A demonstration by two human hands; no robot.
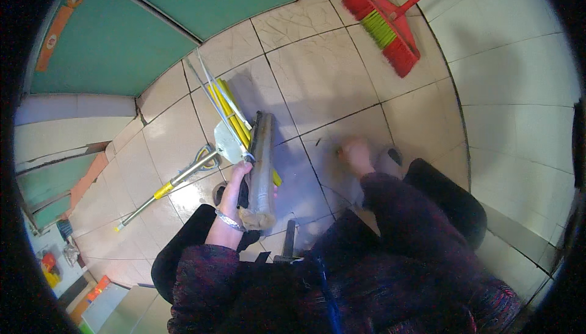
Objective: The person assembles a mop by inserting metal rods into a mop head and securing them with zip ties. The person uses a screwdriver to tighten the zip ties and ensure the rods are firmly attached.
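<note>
Just left of frame centre in the head view, the left hand point(235, 190) is wrapped around a folded flat-mop head point(261, 172), which looks light, stiff-framed and soft-padded; grip mid-body. At centre, the blurred right hand point(355, 154) reaches the tiled floor point(317, 71), fingers unclear.

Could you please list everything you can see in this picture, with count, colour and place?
Mop head: one, grey-brown, upright in the left hand.
Mop frame: one, yellow rods and metal wires, on the floor behind the mop head.
Pole: one, metal with yellow band, lying left on the tiles.
Broom: one, red with green bristles, top right.
Floor tiles: beige, throughout.
Door: green, top left.
Left hand: one, grip closed on the mop head.
Right hand: one, blurred, reaching down to the floor.
</note>
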